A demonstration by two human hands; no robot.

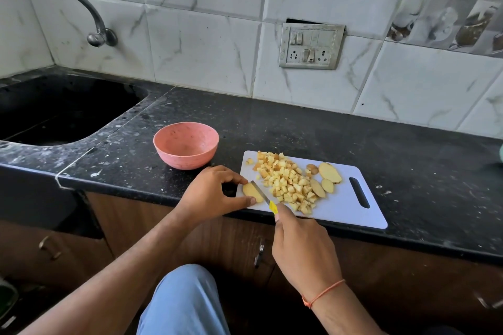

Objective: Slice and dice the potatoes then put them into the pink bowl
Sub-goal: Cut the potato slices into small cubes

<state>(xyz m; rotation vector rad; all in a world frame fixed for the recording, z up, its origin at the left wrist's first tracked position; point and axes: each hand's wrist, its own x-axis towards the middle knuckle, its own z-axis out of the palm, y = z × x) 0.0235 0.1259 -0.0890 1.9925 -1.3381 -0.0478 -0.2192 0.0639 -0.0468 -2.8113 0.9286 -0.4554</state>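
Nearest: your right hand [302,247] clamps knife [265,196]; left hand [211,193] pinches potato slice [251,191] at cutting board [353,209] corner. Slice likely firm, wet, slippery: hold its edges. Beyond: diced potato [285,182], then pink bowl [186,145].

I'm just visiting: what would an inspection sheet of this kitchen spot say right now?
Surface: black speckled counter with white smears; white board at its front edge.
Job's things: diced potato heaped on the board, uncut slices beside it; pink bowl holds no potato.
Clutter: nothing seen.
Grippers: left hand pinches a potato piece; right hand grips the knife, blade on that piece.
Cables: nothing seen.
Surroundings: sink, tap, socket plate, marbled tiles.
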